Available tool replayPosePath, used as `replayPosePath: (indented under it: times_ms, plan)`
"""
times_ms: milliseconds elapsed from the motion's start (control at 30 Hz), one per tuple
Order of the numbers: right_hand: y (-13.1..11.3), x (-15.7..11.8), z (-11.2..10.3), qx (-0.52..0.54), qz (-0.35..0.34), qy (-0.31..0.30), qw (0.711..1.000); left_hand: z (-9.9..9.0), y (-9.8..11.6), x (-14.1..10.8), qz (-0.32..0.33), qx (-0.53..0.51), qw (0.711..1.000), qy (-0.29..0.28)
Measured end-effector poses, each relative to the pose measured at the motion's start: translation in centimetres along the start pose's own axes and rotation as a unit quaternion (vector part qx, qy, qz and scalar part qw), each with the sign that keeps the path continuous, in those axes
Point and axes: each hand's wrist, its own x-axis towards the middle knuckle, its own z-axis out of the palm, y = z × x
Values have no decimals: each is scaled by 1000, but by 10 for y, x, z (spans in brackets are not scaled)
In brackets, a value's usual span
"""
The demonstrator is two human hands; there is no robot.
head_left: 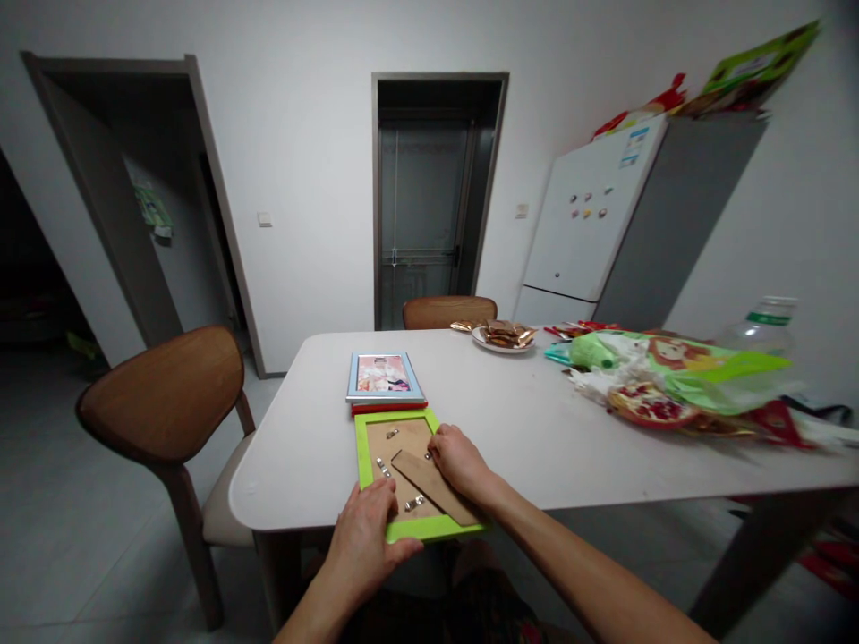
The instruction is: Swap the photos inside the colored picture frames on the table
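Observation:
A lime-green picture frame [363, 447] lies back side up at the table's near edge, its brown backboard [373, 433] and slanting stand leg [429, 487] showing. Several small metal clips [383, 467] sit around the backboard. My left hand [366, 537] grips the frame's lower left corner, fingers on the back and thumb along the near edge. At the right side, my right hand [463, 461] has its fingers closed at a clip that they partly cover. Just beyond lies a light-blue picture frame [420, 394] with a pink picture, on top of a red one [389, 409].
On the white table [322, 483], a plate [500, 347] of wrapped snacks stands at the back. A green plastic bag [704, 376], a cut pomegranate [650, 404] and a clear bottle [758, 331] crowd the right side. Wooden chairs [167, 394] stand left and behind.

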Motion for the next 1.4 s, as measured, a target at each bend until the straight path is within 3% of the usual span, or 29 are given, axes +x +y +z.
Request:
replayPosePath:
  times_ms: [133,300,500,633,733,1100,1400]
  plan:
    - [6,-6,1,18,-43,39,998,0,1,-1,-7,7,1000,4]
    - [9,-14,-4,25,-50,50,997,1,1,-1,-15,10,1000,7]
    - [-8,-45,-13,29,-103,96,990,4,-2,-2,-11,-11,1000,11]
    - [-31,-67,-16,52,-221,47,973,5,-3,-3,3,-21,999,25]
    - [-40,-72,-16,60,-265,26,962,4,-2,-2,3,-23,999,31]
    - [-39,-65,-13,58,-249,23,967,4,-5,-1,6,-26,999,43]
    - [-33,-75,-19,50,-296,10,954,4,-6,-1,12,-31,998,53]
